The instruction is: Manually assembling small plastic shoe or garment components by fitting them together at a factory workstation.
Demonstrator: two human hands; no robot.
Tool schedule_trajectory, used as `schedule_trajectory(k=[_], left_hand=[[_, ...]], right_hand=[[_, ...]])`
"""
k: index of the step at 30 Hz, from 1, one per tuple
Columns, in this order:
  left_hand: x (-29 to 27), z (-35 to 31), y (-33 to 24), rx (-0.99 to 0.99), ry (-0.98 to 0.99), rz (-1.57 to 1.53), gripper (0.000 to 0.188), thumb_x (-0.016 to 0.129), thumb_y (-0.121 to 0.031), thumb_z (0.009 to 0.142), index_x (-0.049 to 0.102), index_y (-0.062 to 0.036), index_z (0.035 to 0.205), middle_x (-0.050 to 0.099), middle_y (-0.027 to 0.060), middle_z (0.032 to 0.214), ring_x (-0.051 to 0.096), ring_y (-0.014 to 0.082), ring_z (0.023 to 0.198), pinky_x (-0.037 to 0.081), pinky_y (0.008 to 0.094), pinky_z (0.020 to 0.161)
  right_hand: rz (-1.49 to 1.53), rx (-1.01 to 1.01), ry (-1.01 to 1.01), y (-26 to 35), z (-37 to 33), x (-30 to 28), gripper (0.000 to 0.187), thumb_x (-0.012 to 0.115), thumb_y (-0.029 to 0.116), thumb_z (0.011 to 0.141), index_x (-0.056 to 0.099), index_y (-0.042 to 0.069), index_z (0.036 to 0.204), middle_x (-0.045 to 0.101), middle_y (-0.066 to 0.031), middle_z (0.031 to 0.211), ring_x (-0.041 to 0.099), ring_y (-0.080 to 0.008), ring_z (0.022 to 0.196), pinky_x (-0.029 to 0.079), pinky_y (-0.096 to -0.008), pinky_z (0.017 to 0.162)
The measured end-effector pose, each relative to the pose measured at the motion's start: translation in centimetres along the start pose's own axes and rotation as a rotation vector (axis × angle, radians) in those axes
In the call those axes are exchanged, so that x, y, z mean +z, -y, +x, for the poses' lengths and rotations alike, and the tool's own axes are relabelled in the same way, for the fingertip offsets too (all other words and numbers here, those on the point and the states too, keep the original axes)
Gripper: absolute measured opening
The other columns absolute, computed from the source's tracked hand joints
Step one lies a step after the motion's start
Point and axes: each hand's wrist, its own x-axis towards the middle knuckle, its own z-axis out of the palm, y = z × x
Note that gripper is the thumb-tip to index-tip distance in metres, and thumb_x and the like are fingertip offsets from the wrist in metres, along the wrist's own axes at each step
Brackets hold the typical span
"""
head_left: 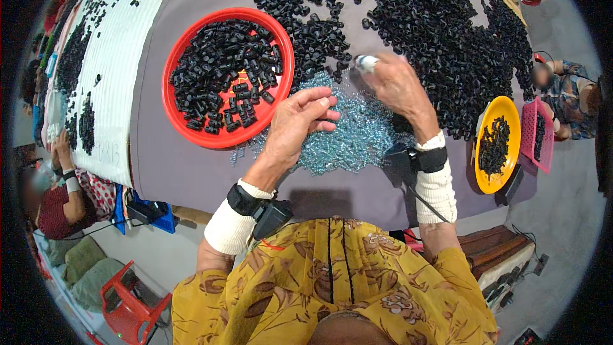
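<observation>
My left hand (295, 121) is over the near side of a pile of small shiny clear-blue pieces (348, 137), thumb and fingers drawn together. Whatever may be pinched there is too small to make out. Farther right, my right hand (399, 86) is closed and slightly blurred at the pile's far edge. Something white (366, 62), perhaps a finger wrap, shows at its fingertips, with a dark blur beside it. Left of my hands stands a red round tray (289, 67) holding many short black plastic caps (217, 67).
Loose black caps (421, 32) cover the table's far side. At the right are a yellow tray (509, 169) and a pink basket (546, 134) with black pieces. White ribbed sheeting (121, 89) lies left. Co-workers sit at both sides; a red chair (131, 306) stands lower left.
</observation>
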Motion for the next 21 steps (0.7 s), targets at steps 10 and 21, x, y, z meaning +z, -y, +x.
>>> schedule_trajectory(k=[10,21], left_hand=[[0.3,0.0,-0.2,-0.003,-0.009,0.042,0.036,0.055,-0.013,0.093,0.050,0.0067,0.122,0.061,0.0153,0.110,0.064,0.0190,0.089,0.056,0.0287,0.074],[0.7,-0.1,-0.4,-0.009,0.009,0.075,0.035,0.057,-0.014,0.092,0.051,0.0059,0.121,0.062,0.0156,0.109,0.064,0.0202,0.089,0.056,0.0304,0.075]], right_hand=[[0.021,0.279,-0.140,-4.4,-4.3,-5.6,0.016,0.063,0.005,0.077,0.065,-0.002,0.092,0.063,-0.0207,0.084,0.061,-0.0378,0.081,0.049,-0.0416,0.072],[-0.125,0.221,-0.154,-4.9,-5.4,-4.8,0.007,0.065,0.004,0.074,0.060,0.000,0.077,0.059,-0.0158,0.076,0.058,-0.0358,0.075,0.045,-0.0444,0.066]])
